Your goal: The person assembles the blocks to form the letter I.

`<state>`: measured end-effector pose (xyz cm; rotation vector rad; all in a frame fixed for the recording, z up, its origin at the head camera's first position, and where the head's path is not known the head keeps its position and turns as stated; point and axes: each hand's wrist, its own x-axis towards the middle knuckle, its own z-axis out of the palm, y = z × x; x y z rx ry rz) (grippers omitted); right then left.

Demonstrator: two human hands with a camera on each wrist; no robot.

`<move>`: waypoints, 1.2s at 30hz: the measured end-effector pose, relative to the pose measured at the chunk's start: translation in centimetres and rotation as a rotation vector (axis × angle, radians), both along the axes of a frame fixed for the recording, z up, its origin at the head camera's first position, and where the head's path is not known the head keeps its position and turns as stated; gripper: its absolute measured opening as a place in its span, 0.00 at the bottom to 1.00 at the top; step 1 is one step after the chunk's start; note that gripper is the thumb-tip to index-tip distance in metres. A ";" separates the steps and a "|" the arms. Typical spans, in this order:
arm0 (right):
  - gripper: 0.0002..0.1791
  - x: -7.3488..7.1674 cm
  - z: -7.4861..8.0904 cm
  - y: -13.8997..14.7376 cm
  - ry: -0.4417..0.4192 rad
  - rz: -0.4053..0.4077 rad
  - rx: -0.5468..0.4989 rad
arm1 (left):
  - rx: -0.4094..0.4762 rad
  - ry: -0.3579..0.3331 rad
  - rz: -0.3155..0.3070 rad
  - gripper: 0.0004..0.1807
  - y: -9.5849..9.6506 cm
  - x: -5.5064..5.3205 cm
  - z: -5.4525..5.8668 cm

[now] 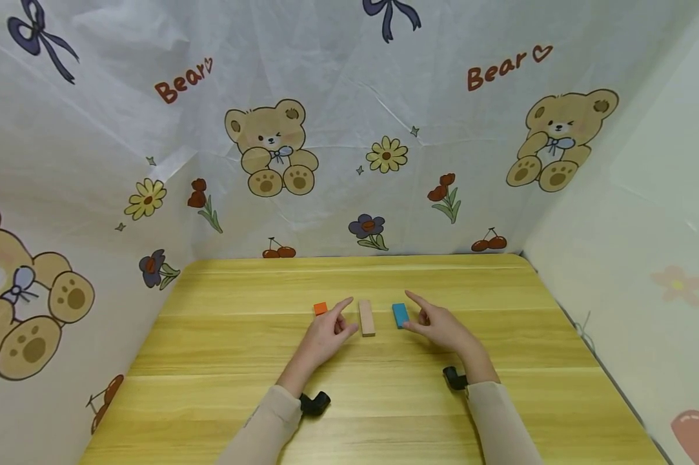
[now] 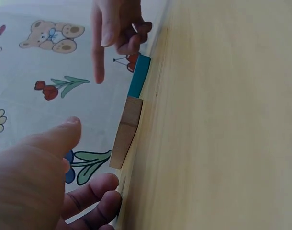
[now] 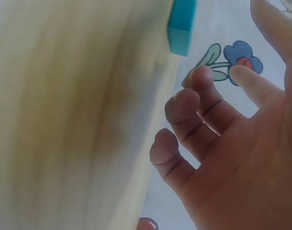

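Note:
Three small blocks lie in a row on the table: an orange block (image 1: 321, 309) at left, a plain wooden block (image 1: 366, 318) in the middle and a blue block (image 1: 401, 316) at right. My left hand (image 1: 326, 332) hovers between the orange and wooden blocks, index finger and thumb extended, holding nothing; it partly covers the orange block. On the other side my right hand (image 1: 439, 325) is beside the blue block, its thumb near the block's lower corner; whether they touch I cannot tell. In the right wrist view the right hand's other fingers (image 3: 182, 105) curl loosely around nothing.
The wood-grain table (image 1: 378, 413) is bounded at the back and sides by a white sheet (image 1: 337, 84) printed with bears and flowers. A black strap piece (image 1: 315, 403) sits at the left wrist and another black piece (image 1: 455, 378) at the right wrist.

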<state>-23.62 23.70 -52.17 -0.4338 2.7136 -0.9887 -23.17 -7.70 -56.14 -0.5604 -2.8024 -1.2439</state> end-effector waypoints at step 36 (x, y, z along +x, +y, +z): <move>0.44 -1.1 -1.4 -0.3 -0.069 -0.041 -0.021 | -0.143 0.085 -0.003 0.31 1.4 -1.5 -1.4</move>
